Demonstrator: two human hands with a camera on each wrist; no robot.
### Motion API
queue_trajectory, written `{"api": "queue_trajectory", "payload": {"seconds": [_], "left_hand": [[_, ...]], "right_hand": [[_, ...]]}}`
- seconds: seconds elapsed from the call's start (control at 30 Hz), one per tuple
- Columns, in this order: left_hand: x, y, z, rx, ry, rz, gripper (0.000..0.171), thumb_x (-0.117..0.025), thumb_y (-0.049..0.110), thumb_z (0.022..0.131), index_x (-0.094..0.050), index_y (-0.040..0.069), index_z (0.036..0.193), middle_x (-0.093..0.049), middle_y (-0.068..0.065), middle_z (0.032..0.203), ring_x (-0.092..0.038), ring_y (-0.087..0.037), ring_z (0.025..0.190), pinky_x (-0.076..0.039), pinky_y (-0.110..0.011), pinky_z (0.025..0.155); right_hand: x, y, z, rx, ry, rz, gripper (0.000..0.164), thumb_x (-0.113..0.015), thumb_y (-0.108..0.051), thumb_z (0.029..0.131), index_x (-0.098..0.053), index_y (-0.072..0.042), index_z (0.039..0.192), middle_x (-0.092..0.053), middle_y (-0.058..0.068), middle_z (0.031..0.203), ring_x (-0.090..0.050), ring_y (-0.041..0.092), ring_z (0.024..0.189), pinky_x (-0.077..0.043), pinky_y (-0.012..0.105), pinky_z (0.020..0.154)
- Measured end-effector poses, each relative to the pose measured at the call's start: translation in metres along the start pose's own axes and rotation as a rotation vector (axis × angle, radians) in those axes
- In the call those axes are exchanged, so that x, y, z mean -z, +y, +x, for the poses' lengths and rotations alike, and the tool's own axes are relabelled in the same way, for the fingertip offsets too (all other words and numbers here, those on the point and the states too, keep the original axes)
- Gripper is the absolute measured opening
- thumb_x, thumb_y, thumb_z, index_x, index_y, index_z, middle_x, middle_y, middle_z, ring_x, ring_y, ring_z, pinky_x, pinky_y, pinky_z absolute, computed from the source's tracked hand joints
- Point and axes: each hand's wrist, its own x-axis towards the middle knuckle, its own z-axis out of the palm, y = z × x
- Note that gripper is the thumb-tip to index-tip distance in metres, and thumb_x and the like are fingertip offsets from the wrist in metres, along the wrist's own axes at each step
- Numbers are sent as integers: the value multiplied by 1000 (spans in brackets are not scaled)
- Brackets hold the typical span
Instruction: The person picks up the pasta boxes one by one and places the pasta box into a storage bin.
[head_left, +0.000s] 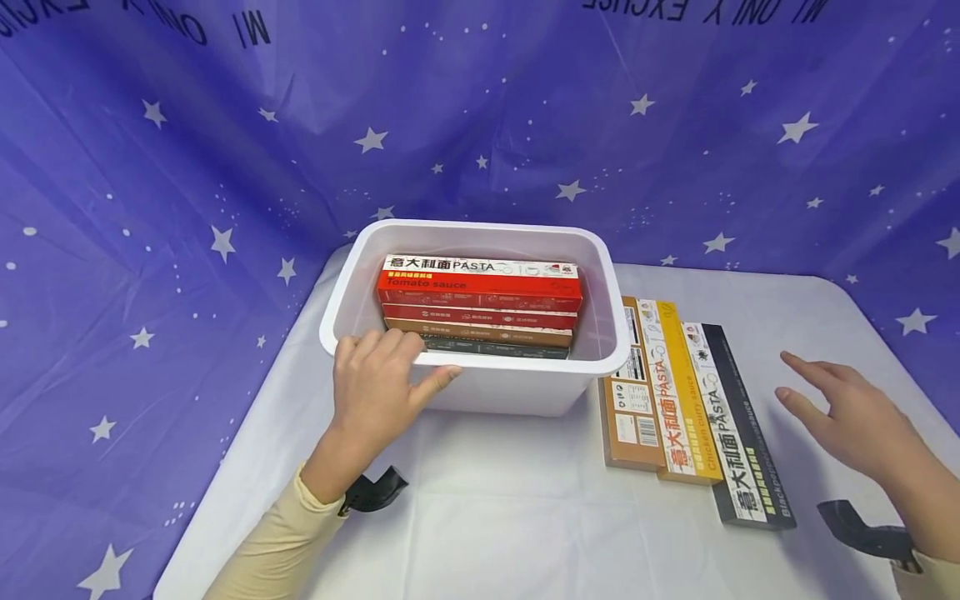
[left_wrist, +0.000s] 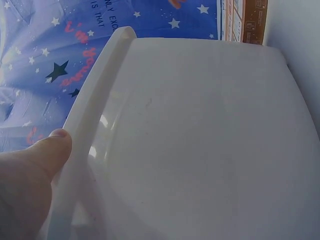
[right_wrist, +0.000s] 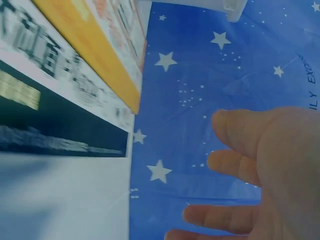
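A white plastic bin (head_left: pixel 480 390) stands on the table, with several pasta boxes on edge inside; the red tomato sauce box (head_left: pixel 480 285) is at the back. My left hand (head_left: pixel 375 387) holds the bin's front rim at its left end, fingers over the edge; the left wrist view shows the thumb (left_wrist: pixel 57 145) on the rim. To the right of the bin lie a brown box (head_left: pixel 633 425), a yellow chicken curry pasta box (head_left: pixel 693 392) and a black pepper pasta box (head_left: pixel 750 442), side by side. My right hand (head_left: pixel 855 417) hovers right of the black box, fingers extended, holding nothing.
A white cloth (head_left: pixel 517 517) covers the table. Behind and left of it hangs a purple-blue curtain (head_left: pixel 480 108) with white stars. Inside the bin, a dark red box (head_left: pixel 480 317), a brown box (head_left: pixel 480 332) and a black box (head_left: pixel 498 347) stand before the tomato one.
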Motion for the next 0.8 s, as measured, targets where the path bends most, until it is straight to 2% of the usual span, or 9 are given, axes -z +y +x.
{"api": "queue_trajectory", "payload": {"seconds": [0.07, 0.13, 0.3, 0.43, 0.67, 0.8], "left_hand": [[0, 0, 0, -1, 6, -1, 72, -43, 77, 91, -60, 8, 82, -62, -8, 71, -51, -32, 63, -32, -44, 64], [-1, 0, -1, -3, 12, -3, 72, -43, 77, 91, -59, 7, 81, -62, -8, 70, -51, -32, 63, -32, -44, 64], [-1, 0, 0, -1, 24, -4, 81, -27, 81, 95, -59, 7, 80, -61, -9, 69, -50, -32, 62, -32, -44, 63], [-1, 0, 0, 4, 31, -9, 82, -27, 81, 95, -59, 7, 80, -61, -9, 69, -51, -32, 62, -31, -45, 64], [-2, 0, 0, 8, 29, -14, 83, -23, 82, 94, -59, 8, 80, -63, -8, 70, -51, -32, 63, -32, -44, 64], [-2, 1, 1, 8, 21, -11, 85, -20, 82, 94, -59, 8, 80, -63, -8, 70, -51, -32, 63, -32, -44, 64]], "right_hand": [[-8, -2, -7, -19, 2, 14, 67, -54, -41, 104, -31, -5, 157, -39, 47, 135, -41, 68, 116, -35, 81, 89], [-17, -4, -15, -40, 5, 30, 68, -52, -40, 105, -29, -5, 158, -37, 47, 137, -40, 68, 117, -35, 82, 88], [-42, -13, -34, -111, -16, 77, 72, -47, -44, 106, -19, -8, 161, -28, 48, 144, -37, 72, 120, -36, 83, 85], [-59, -21, -41, -139, -33, 121, 72, -44, -43, 107, -15, -8, 162, -24, 50, 147, -36, 74, 121, -36, 84, 84], [-78, -32, -49, -162, -69, 187, 68, -40, -43, 108, -18, -7, 162, -23, 49, 148, -36, 75, 123, -36, 83, 88], [-86, -35, -51, -154, -62, 201, 68, -42, -44, 107, -24, -7, 160, -23, 50, 148, -35, 75, 123, -35, 83, 90]]}}
